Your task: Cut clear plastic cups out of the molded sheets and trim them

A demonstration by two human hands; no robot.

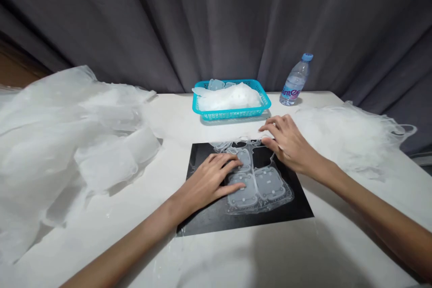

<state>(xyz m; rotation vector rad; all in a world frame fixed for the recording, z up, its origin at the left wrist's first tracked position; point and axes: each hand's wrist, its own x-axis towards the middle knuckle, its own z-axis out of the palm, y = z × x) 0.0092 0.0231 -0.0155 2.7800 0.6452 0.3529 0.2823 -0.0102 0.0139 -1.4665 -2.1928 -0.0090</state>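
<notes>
A clear, soft moulded sheet [270, 183] with rounded rectangular pieces in it lies on a black mat [209, 220]. At its upper right is a gap where the black shows through. My left hand [211, 177] rests on the sheet's left side, fingers stretched out and thumb apart, covering part of two pieces. Over the sheet's far right corner, my right hand [286, 141] has its thumb and forefinger brought close together. Something thin and whitish is at those fingertips, too small to make out. A ring is on one finger.
Behind the mat stands a turquoise basket [232, 114] holding white translucent pieces. A water bottle [294, 83] is to its right. Stacked translucent sheets [104, 162] cover the left of the white table [216, 261]; a heap of stringy clear scraps [347, 132] lies right. A grey curtain [216, 22] hangs behind.
</notes>
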